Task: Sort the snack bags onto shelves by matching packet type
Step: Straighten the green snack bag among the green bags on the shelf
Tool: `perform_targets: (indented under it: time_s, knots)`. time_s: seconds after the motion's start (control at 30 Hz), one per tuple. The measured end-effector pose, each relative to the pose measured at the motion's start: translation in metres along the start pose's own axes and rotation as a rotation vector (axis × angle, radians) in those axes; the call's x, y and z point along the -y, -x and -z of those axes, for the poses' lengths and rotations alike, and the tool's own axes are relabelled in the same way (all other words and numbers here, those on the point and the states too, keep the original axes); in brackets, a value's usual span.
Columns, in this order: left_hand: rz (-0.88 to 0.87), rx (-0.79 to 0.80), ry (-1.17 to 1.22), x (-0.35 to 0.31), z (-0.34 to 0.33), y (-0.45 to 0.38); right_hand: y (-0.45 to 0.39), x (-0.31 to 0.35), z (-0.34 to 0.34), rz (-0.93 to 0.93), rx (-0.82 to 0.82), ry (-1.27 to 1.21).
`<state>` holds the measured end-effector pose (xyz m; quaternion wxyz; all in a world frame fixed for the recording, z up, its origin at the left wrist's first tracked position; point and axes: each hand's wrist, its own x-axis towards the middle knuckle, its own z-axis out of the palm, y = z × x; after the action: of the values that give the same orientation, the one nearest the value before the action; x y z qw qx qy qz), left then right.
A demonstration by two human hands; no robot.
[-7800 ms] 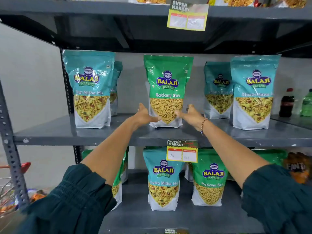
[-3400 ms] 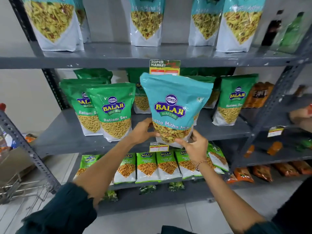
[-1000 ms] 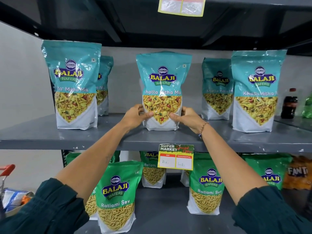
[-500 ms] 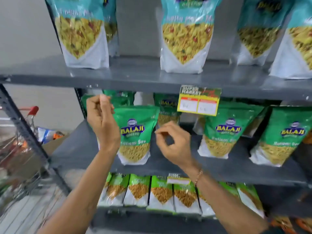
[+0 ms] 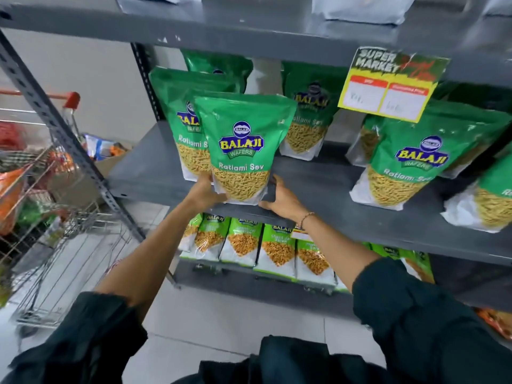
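Hands: left hand (image 5: 206,193) and right hand (image 5: 279,199) grasp the bottom corners of a green Ratlami Sev bag (image 5: 241,145), one on each side, fingers curled around the lower edge.
Held bag: upright at the front edge of the grey middle shelf (image 5: 318,184), toward its left end; whether its base rests on the shelf or is just lifted cannot be told.
Behind it: a second green bag (image 5: 177,106) stands directly at its back, half covered by it, with a third bag top (image 5: 219,62) showing further back near the rear left corner.
Centre rear: another Ratlami Sev bag (image 5: 307,120) stands near the back edge, its right side partly hidden by a yellow price tag (image 5: 388,84) hanging from the front edge of the upper shelf (image 5: 249,31).
Right side: a green bag (image 5: 410,162) stands near the front edge, well apart from the held one; one more bag (image 5: 490,200) is cut off by the frame's right edge.
Upper shelf: only the white bases of bags (image 5: 360,9) are visible.
Lower shelf: a row of small green-and-white packets (image 5: 243,242) stands side by side along the front edge, below the wrists.
Left of the rack: a wire shopping trolley (image 5: 63,217) with a red handle, holding orange and red packets, stands just beside the slanted perforated upright (image 5: 63,134).
Sleeves: dark green, pushed up to the elbows.
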<state>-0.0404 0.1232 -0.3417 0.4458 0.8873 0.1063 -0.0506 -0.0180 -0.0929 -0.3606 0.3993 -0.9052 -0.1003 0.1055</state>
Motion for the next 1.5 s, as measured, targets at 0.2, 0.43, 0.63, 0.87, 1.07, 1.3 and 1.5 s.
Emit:
perform_targets:
  time_s: [0.2, 0.43, 0.63, 0.87, 1.07, 1.3, 1.5]
  knots:
    - [-0.067, -0.085, -0.004, -0.005, -0.002, 0.002, -0.016, -0.003, -0.004, -0.007, -0.075, -0.233]
    - [-0.214, -0.111, -0.050, -0.039, -0.038, 0.002, 0.007, -0.025, 0.028, -0.056, -0.161, -0.377]
    - [-0.227, -0.031, 0.038, -0.079, -0.079, -0.020, 0.016, -0.056, 0.074, -0.063, -0.278, -0.406]
    - [-0.211, -0.003, 0.066, -0.098, -0.103, -0.033, 0.009, -0.077, 0.093, -0.101, -0.281, -0.359]
    - [-0.183, -0.028, 0.093, -0.094, -0.104, -0.033, 0.005, -0.073, 0.092, -0.072, -0.261, -0.323]
    - [-0.218, 0.027, 0.029, -0.094, -0.098, -0.037, 0.007, -0.070, 0.092, -0.026, -0.264, -0.237]
    - [-0.228, 0.064, -0.027, -0.094, -0.096, -0.039, 0.008, -0.068, 0.093, -0.031, -0.256, -0.138]
